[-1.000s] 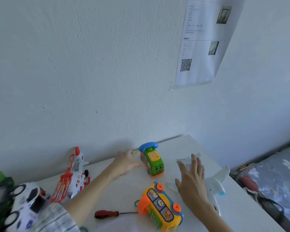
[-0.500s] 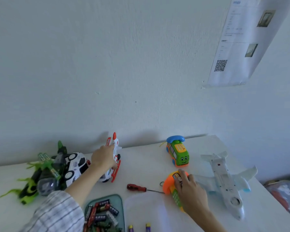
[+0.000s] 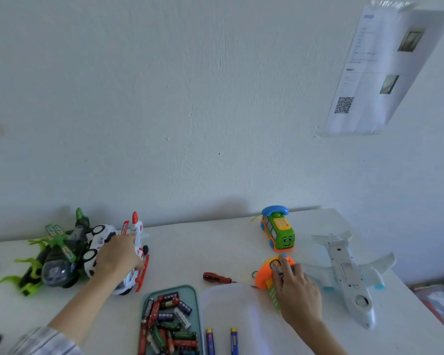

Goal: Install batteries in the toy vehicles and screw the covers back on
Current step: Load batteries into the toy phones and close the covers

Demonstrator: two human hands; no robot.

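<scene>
**Both hands on toys, batteries waiting in tray**

Head view: My left hand (image 3: 118,254) is on the white-and-red plastic toy shuttle (image 3: 137,254) at the table's left, fingers curled round its body, thumb side twd the red fin. Just left of it, touching, sit the white toy police car (image 3: 98,242) and a green-and-black spiky toy vehicle (image 3: 49,262).

My right hand (image 3: 296,290) lies on top of the orange-and-yellow toy phone car (image 3: 265,275), fingers bent over its roof w/ the index tip on the front edge; looks like a loose grip round it.

Red-handled screwdriver (image 3: 217,277) lies flat btwn the two hands, just left of the orange toy. Teal rectangular tray (image 3: 194,298) at the near edge holds a heap of batteries (image 3: 168,321), mixed red, green, black. Two blue-and-yellow batteries (image 3: 222,340) lie loose beside it on a clear plastic sheet (image 3: 231,303).

Behind: green toy phone car w/ blue handset (image 3: 278,231), upright, well apart from my hands. White toy aeroplane (image 3: 346,272) lies belly up at the right, near my right hand.

Printed sheet w/ QR code (image 3: 377,73) hangs on the white wall.
</scene>
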